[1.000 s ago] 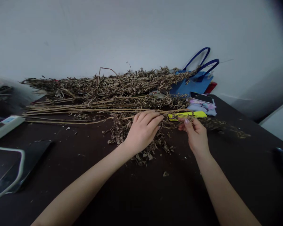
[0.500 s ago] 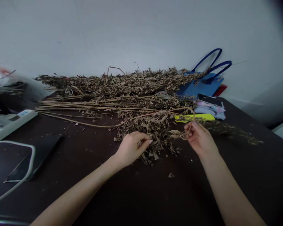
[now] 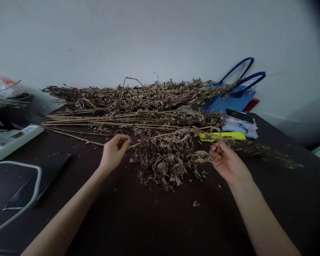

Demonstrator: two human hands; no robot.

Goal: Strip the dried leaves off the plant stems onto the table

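Observation:
A long dried plant stem (image 3: 160, 135) runs across the front of the pile, bent sharply near its right end. My right hand (image 3: 230, 161) is closed round the bent end, where a tuft of dry leaves (image 3: 202, 156) hangs at the fingers. At the left, my left hand (image 3: 114, 153) pinches with thumb and forefinger at the same stem; the exact contact is partly hidden by the hand. Between the two hands lies a heap of crumpled brown dried leaves (image 3: 164, 165) on the dark table (image 3: 160, 220).
Behind are bare stems (image 3: 77, 120) and a thick bundle of dried plants (image 3: 154, 94) along the wall. To the right are a blue bag (image 3: 226, 99), a phone (image 3: 240, 115) on cloth and a yellow strip (image 3: 234, 136). A power strip (image 3: 16, 142), dark tablet-like slab (image 3: 40, 181) and white cable (image 3: 36, 188) lie left.
My left hand has moved left, from the leaf heap to the stem, uncovering more of the heap. My right hand keeps its hold in nearly the same place.

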